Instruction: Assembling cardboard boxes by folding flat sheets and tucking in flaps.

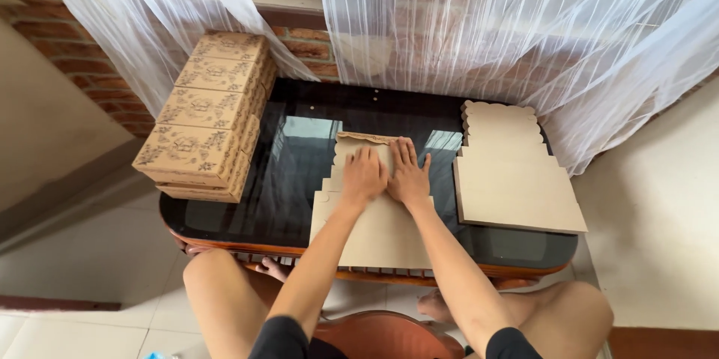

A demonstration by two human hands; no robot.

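Observation:
A flat brown cardboard box blank (374, 235) lies on the dark glass table (292, 179) in front of me, its near end reaching over the table's front edge. My left hand (363, 175) and my right hand (409, 173) press down side by side on its upper part, fingers spread and pointing away from me. Past my fingertips the blank's far flap (363, 140) has a scalloped edge. Neither hand grips anything.
A stack of folded, printed cardboard boxes (206, 116) stands on the table's left side. A pile of flat blanks (513, 175) lies on the right. White sheer curtains (464, 22) hang behind, before a brick wall. My knees and a wooden chair (382, 333) are below the table edge.

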